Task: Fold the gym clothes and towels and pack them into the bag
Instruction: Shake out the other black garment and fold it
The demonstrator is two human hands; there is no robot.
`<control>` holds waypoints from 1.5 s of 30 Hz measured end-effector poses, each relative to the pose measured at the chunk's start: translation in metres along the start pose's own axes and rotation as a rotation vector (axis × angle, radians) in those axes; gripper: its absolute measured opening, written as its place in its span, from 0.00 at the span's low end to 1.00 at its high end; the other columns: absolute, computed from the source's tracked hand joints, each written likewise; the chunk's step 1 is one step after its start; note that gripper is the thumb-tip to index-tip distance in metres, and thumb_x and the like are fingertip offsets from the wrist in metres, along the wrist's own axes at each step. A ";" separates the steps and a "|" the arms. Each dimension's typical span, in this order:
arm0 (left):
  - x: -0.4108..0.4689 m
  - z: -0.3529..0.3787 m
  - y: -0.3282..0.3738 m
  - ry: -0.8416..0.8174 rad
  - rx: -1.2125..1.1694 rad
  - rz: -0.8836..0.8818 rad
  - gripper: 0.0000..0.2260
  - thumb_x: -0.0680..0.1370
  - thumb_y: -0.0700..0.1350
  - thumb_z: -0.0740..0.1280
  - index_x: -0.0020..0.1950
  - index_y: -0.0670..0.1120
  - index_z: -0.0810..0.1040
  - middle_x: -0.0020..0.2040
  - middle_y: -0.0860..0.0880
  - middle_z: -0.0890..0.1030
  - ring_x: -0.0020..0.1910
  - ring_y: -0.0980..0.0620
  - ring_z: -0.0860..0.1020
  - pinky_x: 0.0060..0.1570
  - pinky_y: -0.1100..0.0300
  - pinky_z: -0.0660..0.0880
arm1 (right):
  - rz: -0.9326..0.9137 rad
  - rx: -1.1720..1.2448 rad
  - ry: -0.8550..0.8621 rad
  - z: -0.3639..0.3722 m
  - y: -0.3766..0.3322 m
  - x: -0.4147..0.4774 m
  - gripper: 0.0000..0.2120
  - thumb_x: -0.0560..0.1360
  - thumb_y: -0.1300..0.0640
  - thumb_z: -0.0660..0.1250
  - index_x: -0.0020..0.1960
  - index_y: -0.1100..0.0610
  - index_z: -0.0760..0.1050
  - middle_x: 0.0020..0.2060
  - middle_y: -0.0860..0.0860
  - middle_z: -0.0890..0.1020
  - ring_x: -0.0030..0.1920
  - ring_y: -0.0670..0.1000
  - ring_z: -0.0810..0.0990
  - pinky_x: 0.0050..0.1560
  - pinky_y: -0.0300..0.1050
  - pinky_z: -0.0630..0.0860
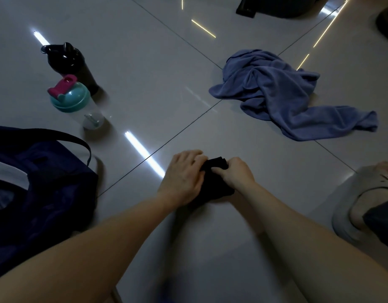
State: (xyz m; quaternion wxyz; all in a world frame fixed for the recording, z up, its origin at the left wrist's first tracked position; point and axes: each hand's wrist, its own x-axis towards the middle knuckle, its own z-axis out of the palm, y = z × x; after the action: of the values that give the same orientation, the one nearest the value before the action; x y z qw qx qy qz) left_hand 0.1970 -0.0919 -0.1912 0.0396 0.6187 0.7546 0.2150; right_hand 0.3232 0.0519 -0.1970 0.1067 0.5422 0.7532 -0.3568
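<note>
A small black garment (217,184), folded into a compact bundle, lies on the tiled floor at the centre. My left hand (184,173) grips its left side with curled fingers. My right hand (234,171) pinches its top right edge. A crumpled blue towel (273,92) lies unfolded on the floor to the far right. The dark navy bag (42,184) stands open at the left, its strap arched above it; something pale shows inside.
Two shaker bottles stand at the far left: a black one (68,62) and a clear one with a teal lid and pink cap (77,103). A grey slipper with a foot (363,206) is at the right edge. A dark object (276,6) sits at the top.
</note>
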 end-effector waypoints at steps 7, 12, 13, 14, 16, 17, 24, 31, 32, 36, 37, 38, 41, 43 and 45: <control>-0.021 0.037 -0.007 -0.342 0.138 -0.036 0.34 0.82 0.66 0.46 0.83 0.47 0.55 0.81 0.45 0.59 0.80 0.46 0.56 0.79 0.48 0.51 | 0.040 -0.078 0.095 -0.005 0.006 -0.012 0.21 0.75 0.38 0.69 0.45 0.56 0.74 0.40 0.53 0.80 0.46 0.58 0.80 0.38 0.48 0.69; -0.020 0.042 -0.008 -0.355 0.093 -0.082 0.36 0.81 0.68 0.47 0.83 0.49 0.51 0.82 0.46 0.57 0.81 0.46 0.54 0.80 0.48 0.49 | -0.495 -0.247 0.419 0.017 0.006 -0.022 0.17 0.79 0.56 0.65 0.67 0.59 0.73 0.65 0.58 0.75 0.63 0.60 0.75 0.61 0.55 0.72; -0.021 0.043 -0.008 -0.353 0.079 -0.088 0.36 0.81 0.68 0.46 0.83 0.49 0.50 0.82 0.46 0.57 0.81 0.46 0.53 0.80 0.48 0.49 | -0.588 -0.284 0.374 0.024 0.008 -0.021 0.19 0.79 0.58 0.63 0.70 0.60 0.72 0.69 0.59 0.73 0.67 0.60 0.73 0.66 0.55 0.70; -0.021 0.043 -0.008 -0.351 0.062 -0.093 0.36 0.81 0.69 0.46 0.84 0.49 0.50 0.82 0.46 0.56 0.81 0.46 0.53 0.80 0.48 0.48 | -0.624 -0.308 0.291 0.031 0.013 -0.020 0.22 0.81 0.56 0.59 0.73 0.60 0.69 0.74 0.58 0.70 0.72 0.58 0.69 0.71 0.54 0.67; -0.023 0.042 -0.008 -0.344 0.040 -0.092 0.39 0.80 0.70 0.48 0.83 0.48 0.49 0.82 0.45 0.56 0.81 0.46 0.53 0.80 0.48 0.48 | -0.588 -0.323 0.136 0.042 0.025 -0.022 0.29 0.82 0.48 0.46 0.80 0.59 0.60 0.79 0.55 0.62 0.79 0.54 0.60 0.78 0.51 0.58; -0.024 0.042 -0.008 -0.348 0.039 -0.083 0.42 0.78 0.72 0.50 0.83 0.47 0.50 0.82 0.45 0.56 0.81 0.46 0.53 0.80 0.47 0.48 | -0.573 -0.336 0.103 0.045 0.032 -0.022 0.31 0.82 0.45 0.41 0.81 0.57 0.56 0.80 0.54 0.60 0.80 0.52 0.57 0.79 0.50 0.55; -0.029 0.029 -0.017 -0.442 0.122 0.038 0.50 0.67 0.65 0.65 0.83 0.46 0.50 0.79 0.42 0.59 0.78 0.42 0.57 0.79 0.47 0.51 | -0.547 -0.439 0.104 0.042 0.030 -0.032 0.31 0.82 0.44 0.42 0.81 0.56 0.58 0.79 0.52 0.63 0.79 0.51 0.61 0.77 0.48 0.57; -0.039 0.026 -0.004 -0.376 0.325 0.077 0.43 0.68 0.48 0.72 0.81 0.44 0.59 0.76 0.38 0.65 0.75 0.37 0.63 0.75 0.37 0.57 | -0.509 -0.502 0.152 0.044 0.023 -0.054 0.24 0.84 0.47 0.55 0.77 0.55 0.64 0.74 0.50 0.70 0.74 0.51 0.67 0.73 0.49 0.62; -0.042 0.024 -0.004 -0.357 0.339 0.079 0.39 0.70 0.46 0.71 0.80 0.44 0.61 0.76 0.38 0.65 0.76 0.37 0.63 0.74 0.36 0.58 | -0.505 -0.517 0.168 0.046 0.022 -0.057 0.23 0.84 0.47 0.55 0.76 0.55 0.66 0.72 0.51 0.73 0.72 0.52 0.70 0.72 0.49 0.64; -0.045 0.013 -0.008 -0.340 0.361 0.142 0.28 0.75 0.42 0.64 0.75 0.44 0.70 0.72 0.39 0.72 0.71 0.37 0.71 0.69 0.37 0.68 | -0.472 -0.541 0.175 0.047 0.013 -0.067 0.19 0.83 0.47 0.56 0.68 0.55 0.71 0.62 0.52 0.78 0.63 0.55 0.75 0.64 0.50 0.69; -0.042 0.009 -0.009 -0.344 0.359 0.162 0.27 0.74 0.42 0.63 0.74 0.44 0.72 0.70 0.40 0.74 0.69 0.37 0.73 0.67 0.38 0.70 | -0.452 -0.514 0.151 0.046 0.010 -0.066 0.18 0.83 0.47 0.57 0.66 0.55 0.72 0.60 0.53 0.78 0.62 0.56 0.75 0.62 0.51 0.70; -0.039 0.004 -0.009 -0.351 0.355 0.182 0.26 0.73 0.42 0.65 0.72 0.44 0.74 0.69 0.40 0.76 0.67 0.38 0.75 0.65 0.39 0.73 | -0.426 -0.454 0.114 0.042 0.007 -0.066 0.17 0.83 0.47 0.57 0.64 0.55 0.74 0.59 0.53 0.79 0.60 0.57 0.76 0.60 0.51 0.72; -0.031 -0.013 -0.012 -0.359 0.315 0.259 0.28 0.68 0.42 0.71 0.69 0.45 0.74 0.65 0.42 0.78 0.62 0.40 0.77 0.60 0.45 0.76 | -0.301 -0.107 -0.046 0.029 0.005 -0.060 0.14 0.80 0.48 0.64 0.58 0.55 0.80 0.52 0.53 0.84 0.54 0.56 0.81 0.53 0.50 0.78; -0.027 -0.027 -0.013 -0.370 0.298 0.299 0.29 0.68 0.43 0.73 0.69 0.46 0.73 0.65 0.43 0.77 0.63 0.41 0.77 0.60 0.48 0.75 | -0.204 0.223 -0.163 0.021 0.006 -0.061 0.12 0.77 0.52 0.71 0.56 0.57 0.82 0.49 0.54 0.86 0.52 0.55 0.84 0.54 0.52 0.80; -0.023 -0.043 -0.012 -0.346 0.283 0.331 0.27 0.71 0.43 0.67 0.71 0.47 0.72 0.68 0.44 0.76 0.66 0.42 0.75 0.63 0.49 0.74 | -0.094 0.569 -0.283 0.009 0.006 -0.064 0.22 0.72 0.53 0.77 0.62 0.60 0.78 0.55 0.57 0.84 0.55 0.55 0.84 0.59 0.52 0.80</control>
State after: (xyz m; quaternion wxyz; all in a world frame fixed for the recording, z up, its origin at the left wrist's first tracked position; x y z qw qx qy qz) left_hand 0.1770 -0.1273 -0.1617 0.0455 0.7604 0.6478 0.0018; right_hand 0.3509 -0.0004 -0.1711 0.0380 0.4601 0.6250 -0.6295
